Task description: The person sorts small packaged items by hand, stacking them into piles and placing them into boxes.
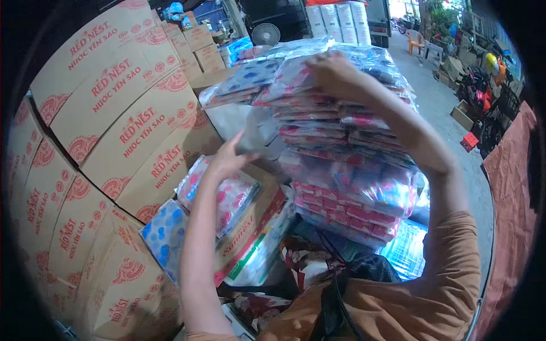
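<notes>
A tall stack of plastic-wrapped patterned packets [318, 133] stands in front of me. My right hand [333, 71] is at the top of the stack, its fingers curled down on a pink-dotted packet [293, 77]; what the fingertips hold is too small to make out. Left of the stack, my left hand [233, 159] is raised with fingers apart, beside a blurred grey translucent sheet [259, 128]. Below it, a pink-dotted packet [236, 199] rests on a brown and red carton [250, 236]. A blue-dotted packet [165, 236] lies to its left.
Stacked "Red Nest" cartons [136, 133] rise along the left. Behind the stack are a fan [265, 35] and white wrapped bundles [339, 23]. At the right are a paved path [429, 96], a red box [469, 141] and a reddish-brown sheet [512, 210].
</notes>
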Tool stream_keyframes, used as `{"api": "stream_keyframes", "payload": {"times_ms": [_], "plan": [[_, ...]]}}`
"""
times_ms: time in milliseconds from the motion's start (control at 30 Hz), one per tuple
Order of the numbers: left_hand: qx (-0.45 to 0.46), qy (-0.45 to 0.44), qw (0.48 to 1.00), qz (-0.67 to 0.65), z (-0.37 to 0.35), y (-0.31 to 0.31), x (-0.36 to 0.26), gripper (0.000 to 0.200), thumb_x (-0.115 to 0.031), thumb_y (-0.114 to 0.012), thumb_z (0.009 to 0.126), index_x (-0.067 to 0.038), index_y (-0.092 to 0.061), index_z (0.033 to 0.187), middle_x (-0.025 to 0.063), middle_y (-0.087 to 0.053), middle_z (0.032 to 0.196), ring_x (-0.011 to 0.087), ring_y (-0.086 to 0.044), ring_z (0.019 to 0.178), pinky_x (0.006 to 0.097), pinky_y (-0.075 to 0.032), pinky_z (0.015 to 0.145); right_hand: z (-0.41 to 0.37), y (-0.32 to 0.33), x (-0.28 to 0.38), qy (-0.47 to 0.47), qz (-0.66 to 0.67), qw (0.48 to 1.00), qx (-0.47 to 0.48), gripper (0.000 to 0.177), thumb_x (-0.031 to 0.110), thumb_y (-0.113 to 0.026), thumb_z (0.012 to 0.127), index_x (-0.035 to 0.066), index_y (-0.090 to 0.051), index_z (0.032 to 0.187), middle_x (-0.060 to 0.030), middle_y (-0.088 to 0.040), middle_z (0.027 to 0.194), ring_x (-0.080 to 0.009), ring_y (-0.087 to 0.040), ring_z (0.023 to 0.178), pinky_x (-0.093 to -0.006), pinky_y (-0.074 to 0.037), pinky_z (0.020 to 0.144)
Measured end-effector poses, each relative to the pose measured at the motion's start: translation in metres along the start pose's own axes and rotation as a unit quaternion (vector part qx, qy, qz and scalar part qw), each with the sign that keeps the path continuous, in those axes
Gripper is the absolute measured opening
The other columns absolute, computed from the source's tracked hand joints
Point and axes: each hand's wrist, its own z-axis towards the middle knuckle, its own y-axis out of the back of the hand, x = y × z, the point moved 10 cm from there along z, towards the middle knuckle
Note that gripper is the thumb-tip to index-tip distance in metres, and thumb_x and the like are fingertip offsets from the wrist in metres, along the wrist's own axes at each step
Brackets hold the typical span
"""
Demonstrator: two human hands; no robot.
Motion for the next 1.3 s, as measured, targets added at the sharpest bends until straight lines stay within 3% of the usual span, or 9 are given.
{"api": "stream_keyframes", "payload": {"times_ms": [200,267,400,700,800,967,1033,1133,1300], "plan": [[0.062,-0.106,0.99,-0.063,0.007,-0.044,-0.067,0.073,-0.037,-0.063,0.073,-0.008,-0.029,0.131,0.015,-0.041,0.126,0.0261,-0.041,0.113,0.0326,-0.033,0.092,-0.037,-0.018,-0.06,-0.09,0.007,0.993,0.07,0.035,0.031,-0.06,0.074,0.006,-0.051,0.096,-0.0146,-0.055,0.093,-0.0314,-0.053,0.089,-0.0431,-0.04,0.076],[0.058,-0.143,0.986,-0.07,0.015,-0.053,-0.07,0.071,-0.042,-0.059,0.076,-0.01,-0.028,0.132,0.0127,-0.042,0.125,0.0245,-0.044,0.11,0.0329,-0.037,0.087,-0.034,-0.022,-0.068,-0.139,-0.009,0.987,0.082,0.015,0.013,-0.049,0.074,0.004,-0.054,0.085,-0.0157,-0.059,0.086,-0.0322,-0.059,0.079,-0.0415,-0.045,0.065],[0.108,-0.061,0.976,-0.18,0.018,-0.064,-0.064,0.066,-0.045,-0.054,0.079,-0.011,-0.03,0.13,0.0098,-0.045,0.122,0.0205,-0.05,0.104,0.0308,-0.04,0.079,-0.039,0.01,-0.04,-0.106,0.011,0.994,-0.004,0.014,0.013,-0.049,0.074,0.004,-0.054,0.084,-0.0156,-0.058,0.086,-0.0316,-0.059,0.078,-0.0403,-0.047,0.064],[0.167,-0.061,0.772,-0.61,0.006,-0.054,-0.106,0.073,-0.069,-0.025,0.077,-0.01,-0.044,0.116,0.0067,-0.057,0.1,0.0168,-0.055,0.091,0.0287,-0.043,0.066,-0.079,0.08,0.09,0.05,0.13,0.987,-0.084,0.013,0.012,-0.052,0.068,0.004,-0.05,0.077,-0.0113,-0.053,0.075,-0.0271,-0.055,0.073,-0.0378,-0.045,0.061],[0.112,-0.056,0.791,-0.599,0.013,-0.058,-0.091,0.051,-0.047,-0.047,0.081,-0.007,-0.046,0.113,0.0041,-0.056,0.097,0.0136,-0.054,0.085,0.0277,-0.045,0.068,-0.086,0.073,0.103,0.072,0.246,0.966,0.043,0.016,0.013,-0.057,0.072,0.003,-0.053,0.083,-0.0124,-0.054,0.094,-0.0282,-0.053,0.089,-0.0357,-0.043,0.076],[0.013,-0.143,0.798,-0.585,-0.018,-0.036,-0.092,0.055,-0.012,-0.063,0.075,-0.001,-0.036,0.121,0.0068,-0.052,0.106,0.0147,-0.052,0.094,0.0291,-0.044,0.081,-0.148,0.084,0.002,-0.211,0.253,0.918,-0.219,0.028,0.009,-0.06,0.076,0.003,-0.053,0.103,-0.0127,-0.053,0.108,-0.0244,-0.049,0.104,-0.0322,-0.039,0.085],[-0.031,-0.187,0.801,-0.568,-0.043,-0.018,-0.092,0.062,-0.012,-0.064,0.074,-0.001,-0.031,0.126,0.0069,-0.049,0.109,0.0139,-0.049,0.098,0.0278,-0.04,0.084,-0.17,0.04,-0.005,-0.311,0.556,0.751,-0.172,0.032,0.014,-0.052,0.084,0.002,-0.047,0.114,-0.0055,-0.052,0.104,-0.0128,-0.049,0.093,-0.0253,-0.039,0.08],[-0.05,-0.251,0.805,-0.535,-0.07,0.001,-0.081,0.064,-0.01,-0.059,0.077,-0.001,-0.025,0.13,0.0044,-0.044,0.115,0.0102,-0.042,0.102,0.0257,-0.034,0.089,-0.166,0.022,0.041,-0.335,0.663,0.653,-0.149,0.045,0.012,-0.05,0.084,0.002,-0.034,0.125,-0.0053,-0.053,0.1,-0.0105,-0.048,0.089,-0.0227,-0.037,0.078],[-0.155,-0.199,0.806,-0.535,-0.108,0.037,-0.006,0.061,-0.011,-0.058,0.079,-0.001,-0.026,0.13,0.0049,-0.047,0.113,0.0111,-0.045,0.099,0.025,-0.038,0.085,-0.11,0.015,0.104,-0.235,0.645,0.713,-0.139,0.046,0.007,-0.049,0.083,0.002,-0.033,0.126,-0.0099,-0.047,0.112,-0.0147,-0.045,0.101,-0.0256,-0.034,0.087]]}}
